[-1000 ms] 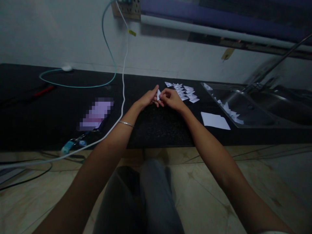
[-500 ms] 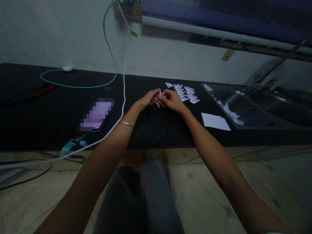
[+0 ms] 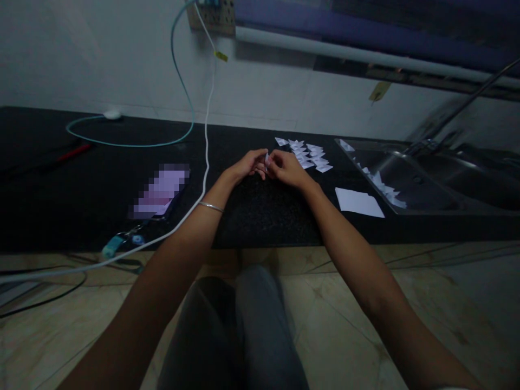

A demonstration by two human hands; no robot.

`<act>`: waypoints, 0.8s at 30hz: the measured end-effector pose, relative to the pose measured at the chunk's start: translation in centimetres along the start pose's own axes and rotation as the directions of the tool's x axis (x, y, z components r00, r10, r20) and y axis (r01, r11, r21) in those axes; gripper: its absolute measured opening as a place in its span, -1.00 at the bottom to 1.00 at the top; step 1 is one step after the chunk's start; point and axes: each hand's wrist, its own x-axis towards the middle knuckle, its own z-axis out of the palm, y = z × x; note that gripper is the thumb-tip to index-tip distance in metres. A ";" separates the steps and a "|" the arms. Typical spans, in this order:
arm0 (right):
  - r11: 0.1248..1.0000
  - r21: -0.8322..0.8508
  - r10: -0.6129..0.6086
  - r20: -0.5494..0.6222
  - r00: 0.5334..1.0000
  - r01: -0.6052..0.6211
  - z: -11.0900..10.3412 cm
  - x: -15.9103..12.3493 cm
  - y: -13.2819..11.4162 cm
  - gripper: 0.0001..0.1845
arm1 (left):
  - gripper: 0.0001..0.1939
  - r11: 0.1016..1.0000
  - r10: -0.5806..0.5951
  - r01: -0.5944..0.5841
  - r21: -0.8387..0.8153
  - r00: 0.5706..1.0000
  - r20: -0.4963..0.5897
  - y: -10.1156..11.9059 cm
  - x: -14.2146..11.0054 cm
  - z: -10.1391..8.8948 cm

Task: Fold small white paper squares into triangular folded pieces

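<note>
Between my two hands, above the black counter, is a small piece of folded white paper (image 3: 266, 159), mostly covered by fingers. My left hand (image 3: 254, 163) grips it from the left, thumb and fingertips closed on its edge. From the other side, my right hand (image 3: 285, 167) pinches the same paper. Just behind and right of my right hand lie several small folded paper pieces (image 3: 319, 157) with pointed tips, set in rows. A stack of flat white paper (image 3: 359, 202) rests on the counter to the right.
A steel sink (image 3: 410, 179) with a tap takes up the right, with more folded pieces (image 3: 384, 187) along its rim. At left lie a phone (image 3: 162, 192) with a blurred screen and a red-handled tool (image 3: 74, 153). A white cable (image 3: 207, 146) crosses the counter beside my left forearm.
Both hands stay in nearly the same place. The folded paper between the fingers shows slightly less of its tip than before.
</note>
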 end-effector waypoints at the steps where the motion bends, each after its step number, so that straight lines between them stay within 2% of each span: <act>1: 0.999 -0.040 -0.016 0.004 1.000 0.016 -0.1 0.0 -0.1 -0.56 | -0.44 1.000 -0.004 0.004 -0.008 1.000 -0.005 0.0 0.0 0.1; 8: 0.987 -0.156 -0.046 0.004 0.999 0.046 -0.5 -0.2 -0.9 -0.74 | -0.52 0.999 -0.040 0.040 -0.033 0.999 -0.007 0.5 -0.1 0.2; 14: 0.935 -0.330 0.092 -0.131 0.987 -0.131 0.0 -0.4 -2.0 -0.88 | -0.64 0.996 -0.059 0.057 -0.070 0.998 -0.019 0.6 -0.4 0.4; 18: 0.897 -0.398 0.146 -0.150 0.978 -0.195 0.2 -0.6 -2.3 -0.90 | -0.72 0.998 -0.054 0.053 -0.045 0.999 -0.005 1.0 -0.9 0.6; 21: 0.905 -0.386 0.137 -0.132 0.982 -0.178 0.2 -0.6 -2.1 -0.86 | -0.69 0.998 -0.052 0.052 -0.024 0.998 -0.024 1.1 -1.0 0.5; 24: 0.913 -0.389 0.077 -0.125 0.989 -0.120 0.1 -0.5 -2.2 -0.84 | -0.60 0.998 -0.042 0.040 -0.045 0.999 -0.025 1.0 -0.8 0.3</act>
